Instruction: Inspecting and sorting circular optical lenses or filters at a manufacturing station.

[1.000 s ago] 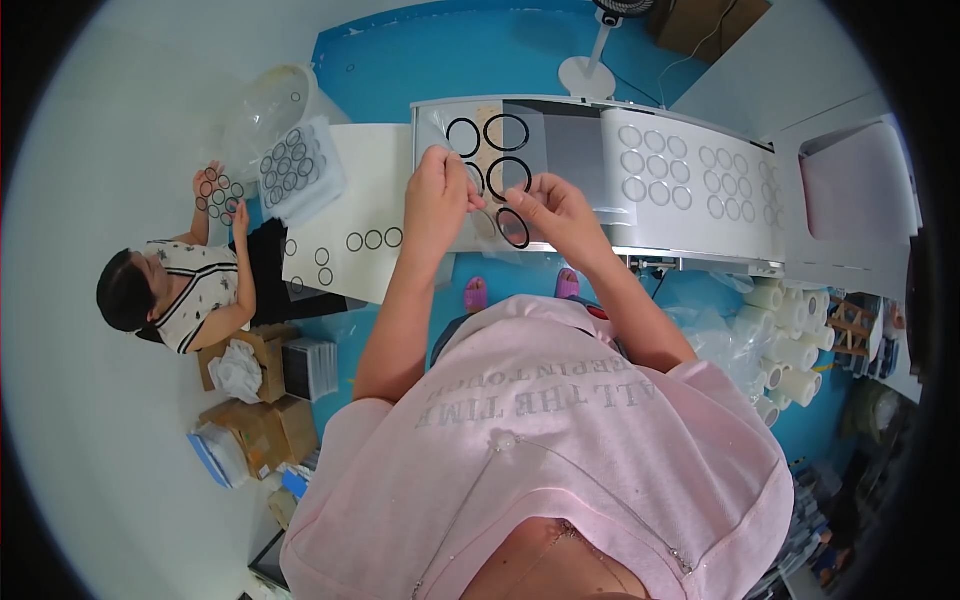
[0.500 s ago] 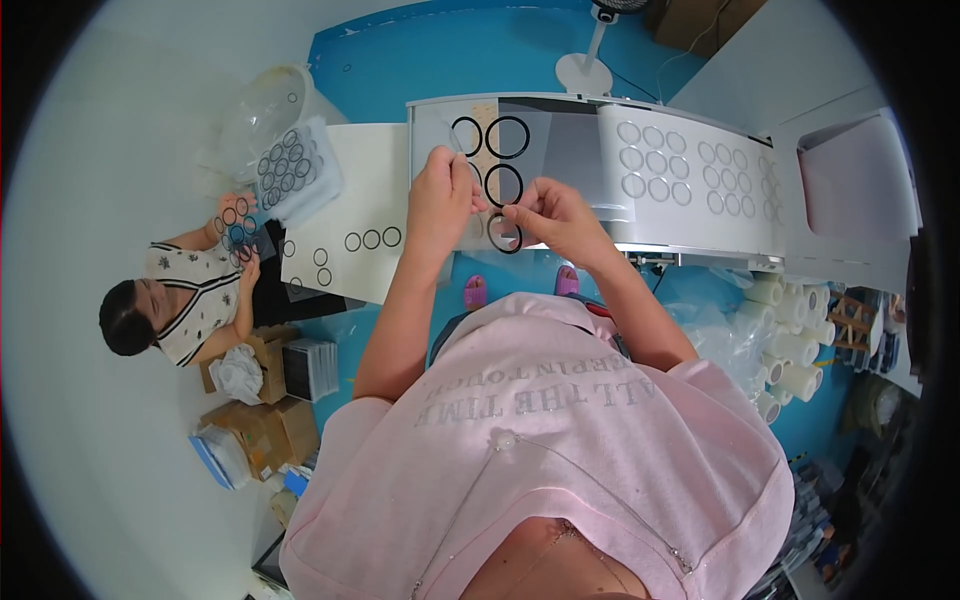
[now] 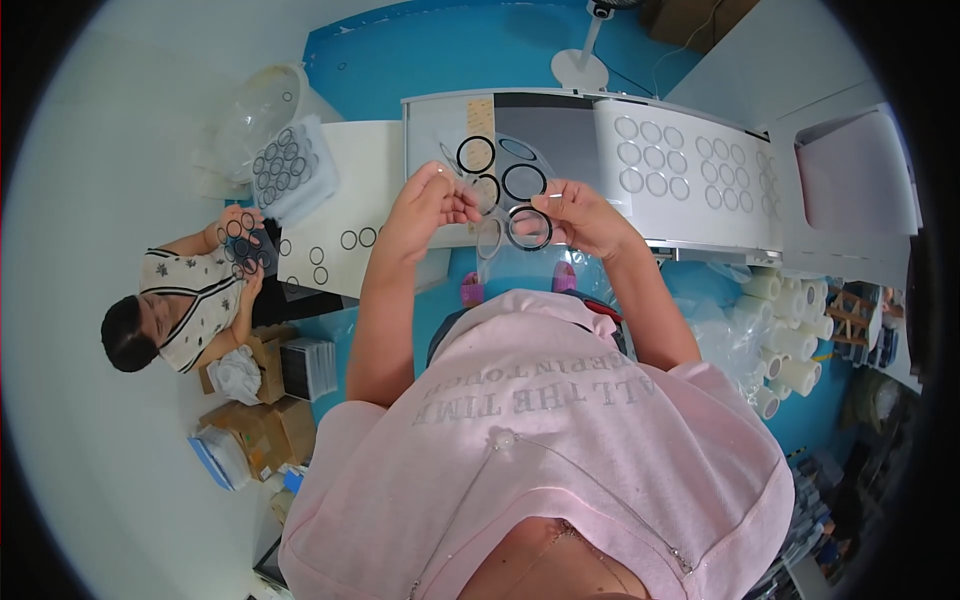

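Between my hands hangs a clear film sheet (image 3: 512, 205) with several black rings on it, curled and tilted above the white table. My right hand (image 3: 583, 217) grips the sheet's right side between thumb and fingers, with some fingers showing through the clear film behind a ring. My left hand (image 3: 430, 208) is closed in a pinch at the sheet's left side, where a thin clear layer bends up beside the rings. Whether this layer is separate from the ringed sheet I cannot tell.
A white panel with rows of clear rings (image 3: 653, 155) lies right of my hands, next to a dark grey sheet (image 3: 560, 125). At left, a co-worker (image 3: 185, 290) holds a ringed sheet beside a white table (image 3: 350, 190) and a tub of black rings (image 3: 290, 175).
My hands have moved apart slightly. The ringed sheet, flatter before, now curls and tilts between them, and my right hand has shifted a little right and down.
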`<state>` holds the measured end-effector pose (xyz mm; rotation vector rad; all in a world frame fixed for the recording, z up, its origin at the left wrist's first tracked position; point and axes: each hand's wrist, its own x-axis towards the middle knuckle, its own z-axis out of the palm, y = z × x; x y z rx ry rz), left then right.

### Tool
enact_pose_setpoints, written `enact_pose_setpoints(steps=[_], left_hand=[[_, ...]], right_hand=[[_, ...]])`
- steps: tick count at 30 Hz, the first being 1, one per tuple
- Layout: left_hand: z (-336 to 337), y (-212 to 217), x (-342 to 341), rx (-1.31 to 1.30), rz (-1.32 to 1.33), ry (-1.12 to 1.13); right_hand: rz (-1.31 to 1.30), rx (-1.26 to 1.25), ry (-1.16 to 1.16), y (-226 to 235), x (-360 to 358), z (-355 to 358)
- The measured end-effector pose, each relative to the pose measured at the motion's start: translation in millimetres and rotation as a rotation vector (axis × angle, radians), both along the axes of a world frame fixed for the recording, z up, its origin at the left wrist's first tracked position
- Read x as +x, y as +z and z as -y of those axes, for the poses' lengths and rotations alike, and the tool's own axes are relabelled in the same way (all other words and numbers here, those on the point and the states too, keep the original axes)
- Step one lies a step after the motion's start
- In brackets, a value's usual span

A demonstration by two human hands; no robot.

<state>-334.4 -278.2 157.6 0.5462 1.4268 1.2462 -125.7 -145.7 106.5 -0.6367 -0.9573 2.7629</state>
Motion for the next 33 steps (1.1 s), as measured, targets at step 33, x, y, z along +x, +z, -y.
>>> enact_pose_setpoints(steps=[33], left_hand=[[18, -13, 9, 0.068, -0.146, 0.124]], right_hand=[[0.166, 0.411, -0.027, 64, -12, 6]])
